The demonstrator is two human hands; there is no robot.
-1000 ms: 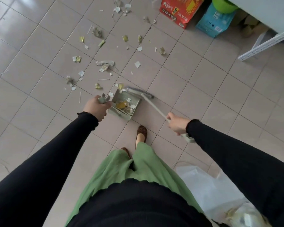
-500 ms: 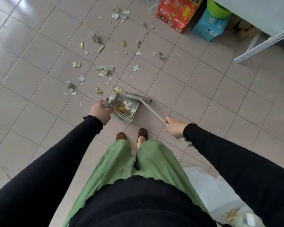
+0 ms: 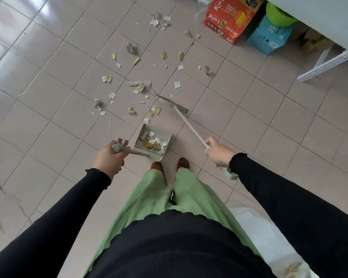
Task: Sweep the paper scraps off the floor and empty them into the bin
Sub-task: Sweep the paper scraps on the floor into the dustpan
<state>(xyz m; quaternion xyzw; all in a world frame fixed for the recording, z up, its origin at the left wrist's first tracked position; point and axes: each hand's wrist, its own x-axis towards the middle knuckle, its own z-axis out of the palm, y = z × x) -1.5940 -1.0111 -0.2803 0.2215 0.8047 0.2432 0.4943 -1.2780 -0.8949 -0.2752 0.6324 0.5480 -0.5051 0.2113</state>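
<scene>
Standing on a glossy tiled floor (image 3: 239, 121), the person had bare tiles to the left and right. Boxes, one red (image 3: 229, 19) and one blue (image 3: 269, 37), and a white perforated rail (image 3: 329, 61) closed off the far right corner. The left hand (image 3: 109, 159) was wrapped tight around the grey-green dustpan (image 3: 155, 143) handle; its ribbed tray sat just ahead of the shoes and held several scraps. The right hand (image 3: 219, 151) was closed around the pale broom (image 3: 173, 104) shaft, the flat head resting at the edge of the torn paper scraps (image 3: 139, 87) strewn across the tiles beyond. A white bag (image 3: 259, 233), cut off by the frame's lower right edge, held debris too blurred to identify.
</scene>
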